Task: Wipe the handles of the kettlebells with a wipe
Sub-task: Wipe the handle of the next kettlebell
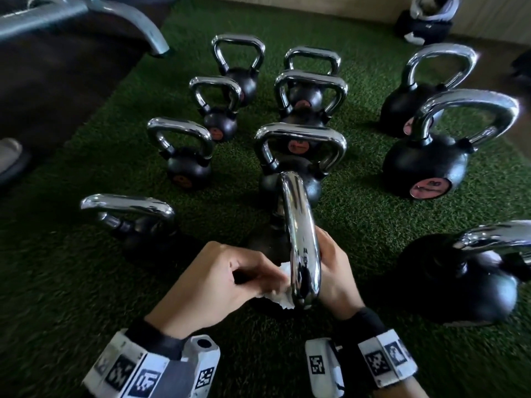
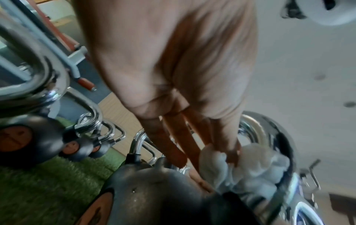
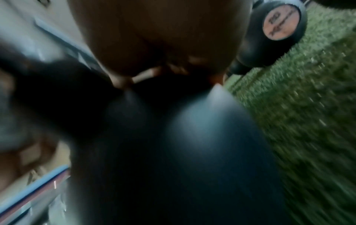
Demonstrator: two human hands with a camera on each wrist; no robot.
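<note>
The nearest kettlebell has a chrome handle (image 1: 298,225) running toward me, above its black body (image 2: 154,190). My left hand (image 1: 270,280) pinches a crumpled white wipe (image 1: 280,297) against the left side of that handle, near its close end. In the left wrist view the fingers (image 2: 229,153) press the wipe (image 2: 250,167) onto the chrome. My right hand (image 1: 330,271) grips the same handle from the right, its fingers hidden behind the bar. The right wrist view is dark and blurred, showing only the hand (image 3: 163,45) over the black body (image 3: 173,152).
Several other chrome-handled black kettlebells stand in rows on the green turf (image 1: 359,225), the closest at left (image 1: 138,222) and right (image 1: 471,277). A grey machine frame (image 1: 138,21) sits at the far left. A dark bag (image 1: 425,21) lies at the far right.
</note>
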